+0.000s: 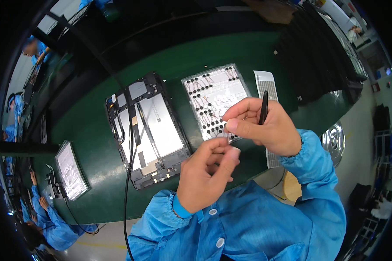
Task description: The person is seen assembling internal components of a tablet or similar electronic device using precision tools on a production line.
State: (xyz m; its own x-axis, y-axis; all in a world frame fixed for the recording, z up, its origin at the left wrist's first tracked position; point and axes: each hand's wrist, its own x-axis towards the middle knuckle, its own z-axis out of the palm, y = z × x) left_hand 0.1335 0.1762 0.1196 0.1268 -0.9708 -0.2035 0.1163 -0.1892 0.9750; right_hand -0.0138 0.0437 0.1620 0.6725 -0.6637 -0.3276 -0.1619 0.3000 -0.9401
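My right hand (264, 126) holds a slim black tool (264, 107), perhaps tweezers, upright between its fingers. Its thumb and forefinger are pinched together over the tray's near right corner; whatever is between them is too small to name. Just left of it and nearer me, my left hand (208, 174) is closed, thumb against fingers, and what it may hold is hidden. Beyond both hands lies a clear plastic tray (224, 92) with several small round black parts on thin wires. To the left, an opened tablet (163, 126) shows its silver inside and black frame.
A printed paper sheet (265, 82) lies right of the tray. A black cable (129, 174) runs across the tablet toward me. Another clear tray (72, 169) sits at the left, beside a small black device (54, 185). Dark stacked items (318, 52) stand back right; co-workers sit left.
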